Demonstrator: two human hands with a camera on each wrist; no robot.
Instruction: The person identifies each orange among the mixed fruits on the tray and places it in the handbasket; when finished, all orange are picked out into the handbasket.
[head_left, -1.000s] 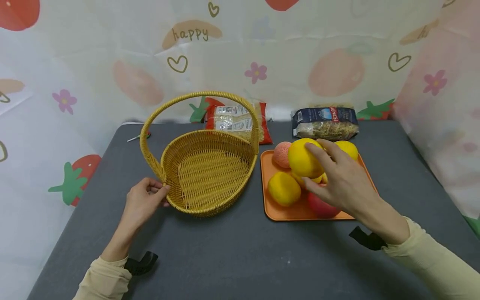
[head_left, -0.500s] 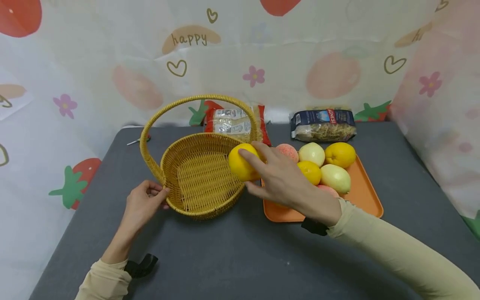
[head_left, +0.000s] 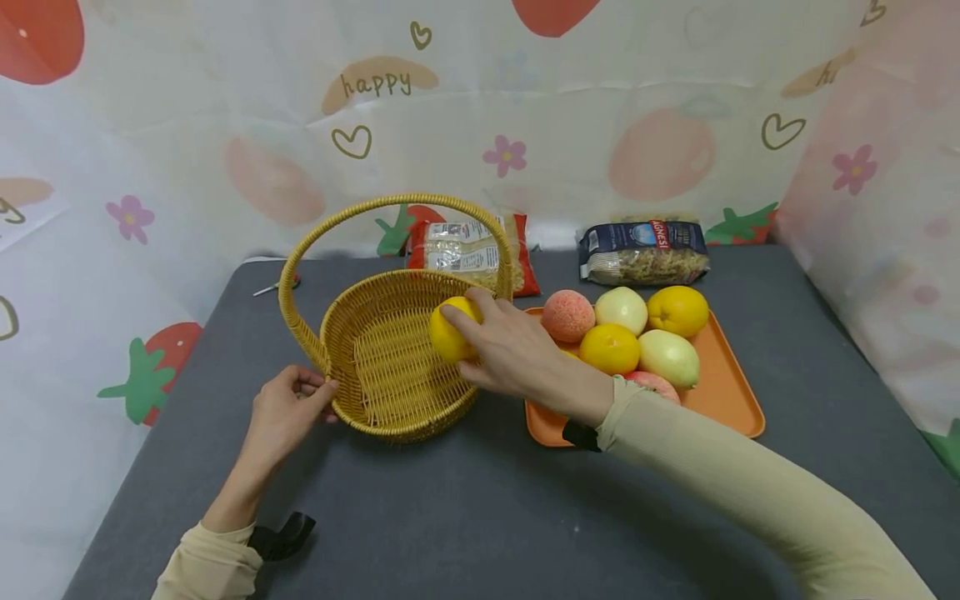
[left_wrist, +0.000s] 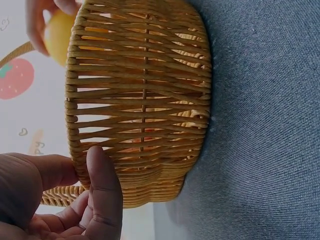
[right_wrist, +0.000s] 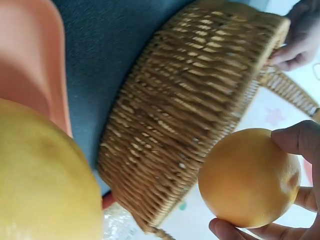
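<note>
A wicker basket with a tall arched handle stands left of the middle of the table. My left hand pinches its rim at the left, thumb and forefinger on either side in the left wrist view. Over the basket's right side, my right hand holds a yellow orange, its fingers curled round the fruit. In the right wrist view the orange is level with the rim or above it. The visible basket floor is bare.
An orange tray on the right bears oranges, pale green fruits and pinkish-red round fruits. Behind lie a red-edged food bag and a dark-blue pasta bag. Scissors lie at the back left.
My right hand has carried the orange leftward from above the tray to over the basket's right side, uncovering more fruit on the tray. The left hand has stayed on the rim.
</note>
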